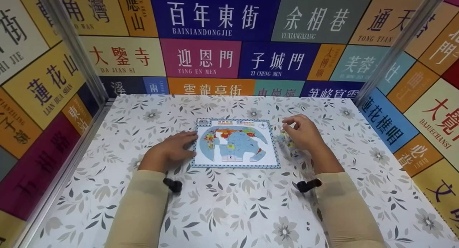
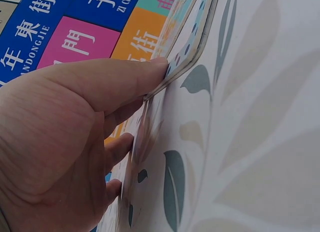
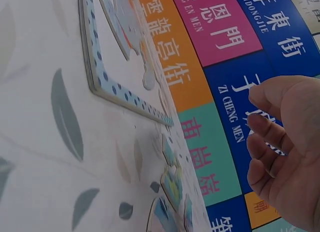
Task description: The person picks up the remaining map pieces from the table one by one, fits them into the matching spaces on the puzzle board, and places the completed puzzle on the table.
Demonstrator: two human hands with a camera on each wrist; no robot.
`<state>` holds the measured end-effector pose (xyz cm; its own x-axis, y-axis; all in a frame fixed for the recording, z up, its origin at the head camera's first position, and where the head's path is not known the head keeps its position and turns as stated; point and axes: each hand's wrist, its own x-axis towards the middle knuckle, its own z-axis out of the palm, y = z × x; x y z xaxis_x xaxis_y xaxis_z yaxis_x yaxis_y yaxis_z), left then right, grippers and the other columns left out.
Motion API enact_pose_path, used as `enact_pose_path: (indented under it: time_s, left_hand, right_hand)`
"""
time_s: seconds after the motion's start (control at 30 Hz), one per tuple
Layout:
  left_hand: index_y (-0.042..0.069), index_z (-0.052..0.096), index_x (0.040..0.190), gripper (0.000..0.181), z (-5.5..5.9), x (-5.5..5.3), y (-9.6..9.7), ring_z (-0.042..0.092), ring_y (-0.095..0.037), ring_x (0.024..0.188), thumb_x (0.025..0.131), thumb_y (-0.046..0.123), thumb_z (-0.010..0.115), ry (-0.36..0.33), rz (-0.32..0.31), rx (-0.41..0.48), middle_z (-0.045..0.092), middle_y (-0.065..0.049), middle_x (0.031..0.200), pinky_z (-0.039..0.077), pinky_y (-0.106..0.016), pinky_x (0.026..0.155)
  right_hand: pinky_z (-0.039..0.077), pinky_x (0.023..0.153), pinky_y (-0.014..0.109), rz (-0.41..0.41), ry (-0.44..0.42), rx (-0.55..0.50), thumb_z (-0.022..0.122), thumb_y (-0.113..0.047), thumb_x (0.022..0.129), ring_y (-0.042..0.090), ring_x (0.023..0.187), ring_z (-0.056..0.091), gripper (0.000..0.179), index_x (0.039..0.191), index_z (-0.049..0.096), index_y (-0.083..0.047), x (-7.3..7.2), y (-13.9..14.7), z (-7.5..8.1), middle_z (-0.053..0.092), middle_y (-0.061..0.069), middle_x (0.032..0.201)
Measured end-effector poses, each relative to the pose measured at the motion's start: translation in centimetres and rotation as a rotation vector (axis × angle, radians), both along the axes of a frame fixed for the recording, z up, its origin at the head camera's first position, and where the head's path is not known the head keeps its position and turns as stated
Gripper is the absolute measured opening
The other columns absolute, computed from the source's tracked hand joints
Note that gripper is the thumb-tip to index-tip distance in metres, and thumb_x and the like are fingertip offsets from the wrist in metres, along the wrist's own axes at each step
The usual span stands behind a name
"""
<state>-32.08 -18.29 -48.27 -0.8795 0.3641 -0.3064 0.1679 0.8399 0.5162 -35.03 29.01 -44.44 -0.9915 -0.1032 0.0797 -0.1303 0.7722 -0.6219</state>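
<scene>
World-map puzzle board [image 1: 270, 159] lies on floral tablecloth [image 1: 229, 205], partly filled. Left hand [image 1: 172, 147] touches its left edge, fingers relaxed; right hand [image 1: 304, 134], loosely curled, visibly holding nothing, near loose puzzle pieces [image 3: 172, 187].

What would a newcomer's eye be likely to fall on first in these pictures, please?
Probably the wall of colourful lettered panels rising behind the table. Next, perhaps, the world map puzzle board in the middle of the flowered table, with white gaps showing in it and the left hand at its left edge. Then the loose pieces to the board's right, with the right hand near them.
</scene>
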Motion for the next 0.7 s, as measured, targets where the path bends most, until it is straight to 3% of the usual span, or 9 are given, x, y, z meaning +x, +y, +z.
enact_pose_path:
  time_s: [0.37,0.7]
  left_hand:
    - [0.035,0.034,0.169,0.074,-0.1,0.1,0.3,0.005,-0.03,0.171,0.102,0.043,0.065,-0.027,0.047,0.001,0.018,0.014,0.181,0.006,-0.064,0.138]
    - [0.033,0.033,0.169,0.074,0.0,-0.1,0.2,0.006,-0.031,0.171,0.103,0.043,0.064,-0.003,0.012,-0.022,0.018,0.01,0.181,0.007,-0.064,0.137]
  right_hand:
    - [0.046,0.082,0.039,-0.028,0.027,-0.006,0.059,-0.043,0.108,0.027,0.106,0.054,0.041,0.134,0.07,-0.013,-0.3,2.9,-0.7,0.062,0.011,0.132]
    - [0.048,0.094,0.042,-0.035,-0.015,-0.029,0.06,-0.04,0.108,0.031,0.114,0.056,0.042,0.137,0.068,-0.01,-0.5,4.0,-1.2,0.062,0.016,0.137]
